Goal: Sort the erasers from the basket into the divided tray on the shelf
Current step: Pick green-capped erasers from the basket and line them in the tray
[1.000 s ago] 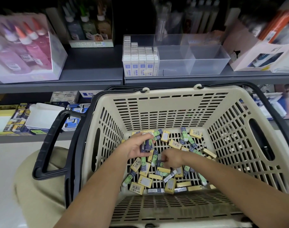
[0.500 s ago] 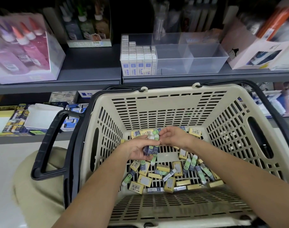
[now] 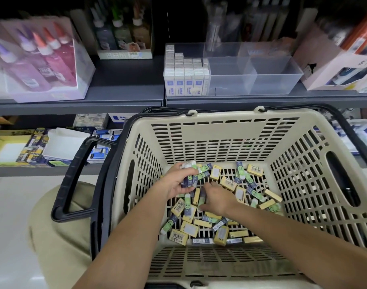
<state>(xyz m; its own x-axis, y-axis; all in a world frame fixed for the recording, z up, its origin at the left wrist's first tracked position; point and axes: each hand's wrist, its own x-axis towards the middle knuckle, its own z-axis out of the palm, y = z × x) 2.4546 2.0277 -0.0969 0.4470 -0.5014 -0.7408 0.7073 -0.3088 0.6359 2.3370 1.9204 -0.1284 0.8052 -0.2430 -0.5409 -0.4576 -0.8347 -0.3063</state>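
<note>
A beige slotted basket (image 3: 224, 130) holds a scatter of yellow boxed erasers (image 3: 190, 228) and green-and-navy sleeved erasers (image 3: 255, 192) on its floor. My left hand (image 3: 175, 182) is raised a little above the pile and grips a bundle of several green-and-navy erasers (image 3: 196, 177). My right hand (image 3: 217, 198) is down among the loose erasers just right of it, fingers curled on a navy-sleeved eraser (image 3: 201, 202). On the shelf behind stands a clear divided tray (image 3: 268, 84); its left section is packed with white-and-blue erasers (image 3: 185, 80), the other sections show nothing inside.
The basket's black handles (image 3: 74, 174) hang down at the left and right. A box of glue bottles (image 3: 38, 59) sits on the shelf's left and a pink carton (image 3: 337, 69) on its right. The lower shelf (image 3: 53, 147) carries stationery boxes. My knee (image 3: 59, 230) is under the basket's left side.
My right hand came away from the bundle in my left hand and dropped back down into the loose erasers. My left hand kept its bundle and stayed almost still.
</note>
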